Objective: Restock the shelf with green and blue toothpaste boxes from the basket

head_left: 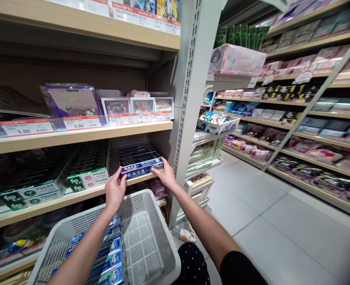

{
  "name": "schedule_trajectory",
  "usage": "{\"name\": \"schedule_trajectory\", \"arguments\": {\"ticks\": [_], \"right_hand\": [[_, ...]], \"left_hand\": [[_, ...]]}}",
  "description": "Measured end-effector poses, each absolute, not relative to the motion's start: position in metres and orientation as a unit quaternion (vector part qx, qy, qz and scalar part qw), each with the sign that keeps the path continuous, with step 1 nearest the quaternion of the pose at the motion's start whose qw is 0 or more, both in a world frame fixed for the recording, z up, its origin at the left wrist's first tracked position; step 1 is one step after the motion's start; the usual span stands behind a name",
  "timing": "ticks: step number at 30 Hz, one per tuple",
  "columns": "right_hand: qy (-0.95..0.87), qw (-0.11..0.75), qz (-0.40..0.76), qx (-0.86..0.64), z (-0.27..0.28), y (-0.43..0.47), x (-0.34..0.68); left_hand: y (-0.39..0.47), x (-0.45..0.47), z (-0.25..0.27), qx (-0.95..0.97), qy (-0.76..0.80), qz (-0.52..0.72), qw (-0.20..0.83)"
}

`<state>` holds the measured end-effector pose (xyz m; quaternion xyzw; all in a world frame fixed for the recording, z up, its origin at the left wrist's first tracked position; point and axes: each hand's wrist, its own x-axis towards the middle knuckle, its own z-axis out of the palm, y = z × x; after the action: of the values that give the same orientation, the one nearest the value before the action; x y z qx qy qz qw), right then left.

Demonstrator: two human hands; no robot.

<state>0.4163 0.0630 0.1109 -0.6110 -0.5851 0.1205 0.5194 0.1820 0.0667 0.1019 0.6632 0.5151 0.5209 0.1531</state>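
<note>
Blue toothpaste boxes [140, 168] with silver lettering sit at the right end of a lower shelf [88, 192], stacked at the front with more rows behind them. My left hand [115, 190] holds the left end of the front boxes, thumb in front. At the right end, my right hand [165, 174] grips them with its thumb pressed on the front face. Below my forearms stands a grey plastic basket [169, 242]. Similar blue boxes [112, 259] lie in its left part, partly hidden by my left forearm.
Green-and-white toothpaste boxes [87, 176] fill the shelf to the left. Above is a shelf with price tags [81, 123] and small packs. A grey upright post [186, 99] stands close to my right hand. Stocked shelves [311, 107] line the aisle's right side, beyond the tiled floor [270, 221].
</note>
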Motion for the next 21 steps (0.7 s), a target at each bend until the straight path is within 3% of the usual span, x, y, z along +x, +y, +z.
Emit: {"name": "schedule_trajectory", "arguments": {"ticks": [15,21], "right_hand": [[-0.579,0.488,0.117,-0.643,0.112,0.085,0.408],[-0.582,0.544,0.016,-0.604,0.119,0.036,0.379]], "left_hand": [[0.091,0.182,0.112,0.709,0.529,0.458,0.086],[0.034,0.146,0.116,0.785,0.417,0.442,0.122]]}}
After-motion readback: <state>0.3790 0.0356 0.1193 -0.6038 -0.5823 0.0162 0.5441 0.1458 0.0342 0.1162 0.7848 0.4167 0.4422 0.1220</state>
